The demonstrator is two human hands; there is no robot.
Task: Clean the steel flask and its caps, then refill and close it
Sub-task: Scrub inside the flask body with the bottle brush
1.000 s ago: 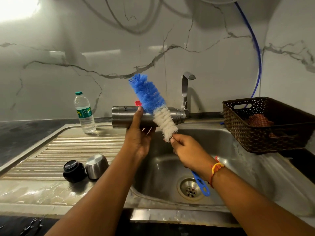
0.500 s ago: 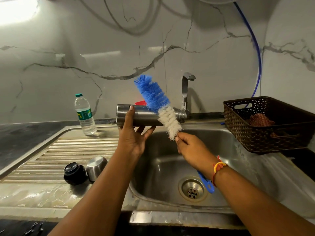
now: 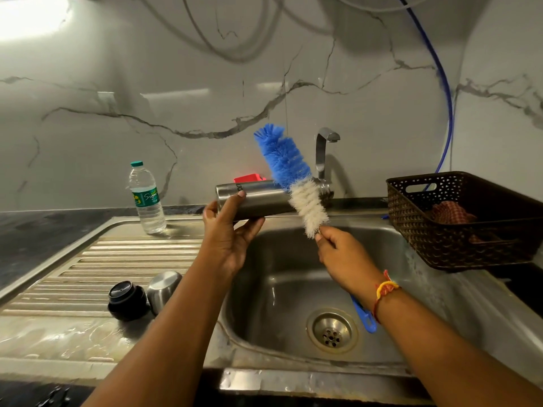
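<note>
Left hand (image 3: 226, 239) is gripping steel flask (image 3: 264, 201) sideways at frame centre, above steel sink (image 3: 279, 277); right hand (image 3: 340, 254) is clutching bottle brush (image 3: 286, 163) handle, bristles crossing flask. Black cap (image 3: 126, 298) and steel cap (image 3: 163, 287) are sitting on wet ribbed drainboard (image 3: 132, 259), lower left. Marble wall (image 3: 147, 83) behind; brown basket (image 3: 440, 239) right.
</note>
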